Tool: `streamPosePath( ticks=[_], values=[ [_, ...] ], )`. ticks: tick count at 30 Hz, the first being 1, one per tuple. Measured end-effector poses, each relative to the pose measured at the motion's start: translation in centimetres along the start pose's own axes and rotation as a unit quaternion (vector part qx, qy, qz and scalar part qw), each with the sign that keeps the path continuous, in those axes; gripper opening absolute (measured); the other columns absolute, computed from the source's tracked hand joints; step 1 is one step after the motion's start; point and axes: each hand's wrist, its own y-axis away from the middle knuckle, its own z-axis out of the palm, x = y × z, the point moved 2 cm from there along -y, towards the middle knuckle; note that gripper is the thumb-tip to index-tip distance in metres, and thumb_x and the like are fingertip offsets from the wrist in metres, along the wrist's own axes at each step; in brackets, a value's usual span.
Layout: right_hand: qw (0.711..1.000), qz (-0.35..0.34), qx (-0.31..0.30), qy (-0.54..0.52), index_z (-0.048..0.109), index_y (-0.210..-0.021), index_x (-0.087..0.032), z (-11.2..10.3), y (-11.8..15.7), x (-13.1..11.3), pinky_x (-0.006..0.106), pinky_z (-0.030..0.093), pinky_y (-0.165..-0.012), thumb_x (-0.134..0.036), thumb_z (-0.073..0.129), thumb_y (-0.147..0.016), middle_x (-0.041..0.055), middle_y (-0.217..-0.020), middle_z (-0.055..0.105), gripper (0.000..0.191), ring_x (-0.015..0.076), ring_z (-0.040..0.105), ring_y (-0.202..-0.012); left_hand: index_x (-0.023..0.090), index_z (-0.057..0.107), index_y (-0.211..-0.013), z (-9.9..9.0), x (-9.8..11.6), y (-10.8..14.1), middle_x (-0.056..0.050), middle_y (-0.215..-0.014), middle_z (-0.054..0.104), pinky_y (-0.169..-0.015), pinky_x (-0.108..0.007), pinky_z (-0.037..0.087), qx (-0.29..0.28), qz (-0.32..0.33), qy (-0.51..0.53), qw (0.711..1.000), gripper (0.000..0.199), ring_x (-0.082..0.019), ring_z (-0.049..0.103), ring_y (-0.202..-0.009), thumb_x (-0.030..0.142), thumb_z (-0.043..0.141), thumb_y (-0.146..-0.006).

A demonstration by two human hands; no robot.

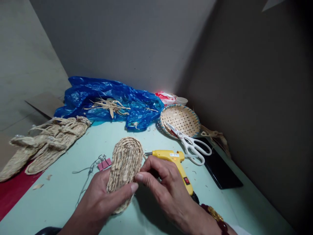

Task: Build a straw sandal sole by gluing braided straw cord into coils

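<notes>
A woven straw sole (127, 160), long and oval with coiled rows, is held up over the table in the middle. My left hand (105, 195) wraps round its lower left side, thumb across the front. At its right edge my right hand (162, 182) is closed, thumb and fingers pinched together; a short strand end shows just above the fingers. Behind the right hand lies a yellow glue gun (171, 156), its nozzle toward the sole. A pink binder clip (104, 164) and some dark thread (90, 169) lie left of the sole.
Woven straw slippers (57, 143) lie at the left. Behind are a blue plastic bag (110, 91) with straw strips (110, 106) and a bamboo basket (182, 119). White scissors (193, 147) lean on the basket, near a black tablet-like slab (221, 168). A wall rises behind.
</notes>
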Motion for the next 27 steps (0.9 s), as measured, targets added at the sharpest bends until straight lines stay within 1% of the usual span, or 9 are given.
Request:
streamPosePath(
  ticks=[4, 8, 12, 16, 19, 22, 23, 25, 27],
  values=[
    [0.999, -0.005, 0.005, -0.046, 0.058, -0.069, -0.020, -0.1, -0.2, -0.1, 0.021, 0.036, -0.062, -0.019, 0.070, -0.093, -0.0080, -0.064, 0.054, 0.026, 0.0087, 0.049, -0.062, 0.024, 0.080, -0.098, 0.1, 0.3, 0.2, 0.000, -0.074, 0.074, -0.070, -0.031, 0.052, -0.035, -0.048, 0.055, 0.997, 0.035, -0.025, 0.067, -0.078, 0.031, 0.086, -0.064],
    [0.989, -0.009, -0.048, -0.140, 0.063, -0.070, -0.019, -0.5, -0.9, 0.1, 0.020, 0.040, -0.061, -0.028, 0.075, -0.091, -0.0067, -0.066, 0.059, 0.026, 0.0087, 0.052, -0.063, 0.024, 0.080, -0.090, 0.2, 0.7, 0.4, -0.002, -0.074, 0.073, -0.071, -0.033, 0.053, -0.062, -0.056, 0.101, 0.991, 0.030, -0.025, 0.068, -0.077, 0.036, 0.088, -0.063],
    [0.980, 0.012, -0.088, -0.176, 0.064, -0.067, -0.017, -0.9, -1.2, 0.2, 0.022, 0.040, -0.060, -0.038, 0.078, -0.088, -0.0037, -0.068, 0.062, 0.033, 0.0098, 0.052, -0.063, 0.026, 0.080, -0.082, -0.1, 0.4, 0.4, 0.001, -0.062, 0.064, -0.060, -0.031, 0.049, -0.085, -0.064, 0.077, 0.991, 0.022, -0.020, 0.059, -0.060, 0.038, 0.086, -0.065],
    [0.976, 0.031, -0.076, -0.200, 0.065, -0.067, -0.017, -0.8, -1.2, 0.1, 0.021, 0.041, -0.060, -0.036, 0.085, -0.081, -0.0034, -0.068, 0.064, 0.031, 0.0095, 0.053, -0.063, 0.023, 0.079, -0.082, -0.3, 0.4, 0.3, 0.001, -0.061, 0.062, -0.061, -0.032, 0.049, -0.103, -0.064, 0.068, 0.990, 0.024, -0.021, 0.058, -0.059, 0.042, 0.084, -0.067],
    [0.958, 0.081, -0.065, -0.268, 0.063, -0.067, -0.017, -0.7, -1.4, 0.4, 0.019, 0.041, -0.053, -0.034, 0.089, -0.075, -0.0042, -0.062, 0.062, 0.032, 0.0079, 0.051, -0.056, 0.020, 0.080, -0.086, -0.2, 0.6, 0.3, -0.002, -0.065, 0.067, -0.060, -0.032, 0.049, -0.128, -0.086, 0.097, 0.983, 0.029, -0.021, 0.059, -0.061, 0.038, 0.086, -0.064],
    [0.939, 0.105, -0.059, -0.323, 0.064, -0.073, -0.017, -1.0, -1.6, 0.7, 0.019, 0.040, -0.047, -0.042, 0.079, -0.085, -0.0038, -0.059, 0.062, 0.031, 0.0070, 0.049, -0.047, 0.021, 0.081, -0.085, -0.2, 1.0, 0.3, -0.002, -0.076, 0.073, -0.061, -0.024, 0.048, -0.119, -0.087, 0.132, 0.980, 0.028, -0.017, 0.062, -0.069, 0.034, 0.089, -0.063],
    [0.941, 0.099, -0.048, -0.321, 0.064, -0.075, -0.017, -1.2, -1.6, 0.7, 0.019, 0.040, -0.047, -0.043, 0.075, -0.088, -0.0034, -0.061, 0.062, 0.030, 0.0071, 0.049, -0.048, 0.021, 0.081, -0.084, -0.2, 1.2, 0.3, -0.001, -0.079, 0.073, -0.062, -0.022, 0.048, -0.116, -0.085, 0.140, 0.980, 0.026, -0.016, 0.063, -0.072, 0.034, 0.090, -0.063],
    [0.958, 0.082, -0.031, -0.274, 0.067, -0.081, -0.017, -1.6, -1.6, 0.5, 0.020, 0.042, -0.051, -0.039, 0.071, -0.091, -0.0030, -0.066, 0.063, 0.025, 0.0075, 0.051, -0.052, 0.022, 0.082, -0.086, -0.1, 1.3, 0.3, 0.000, -0.082, 0.075, -0.067, -0.019, 0.050, -0.116, -0.091, 0.150, 0.978, 0.024, -0.016, 0.065, -0.077, 0.033, 0.089, -0.066],
    [0.975, 0.062, -0.037, -0.209, 0.069, -0.083, -0.017, -1.7, -1.4, 0.1, 0.020, 0.041, -0.054, -0.033, 0.070, -0.091, -0.0033, -0.068, 0.063, 0.018, 0.0077, 0.051, -0.056, 0.025, 0.082, -0.095, 0.0, 1.2, 0.4, -0.001, -0.084, 0.077, -0.076, -0.023, 0.054, -0.119, -0.107, 0.165, 0.973, 0.028, -0.019, 0.068, -0.083, 0.032, 0.087, -0.069]
  ],
)
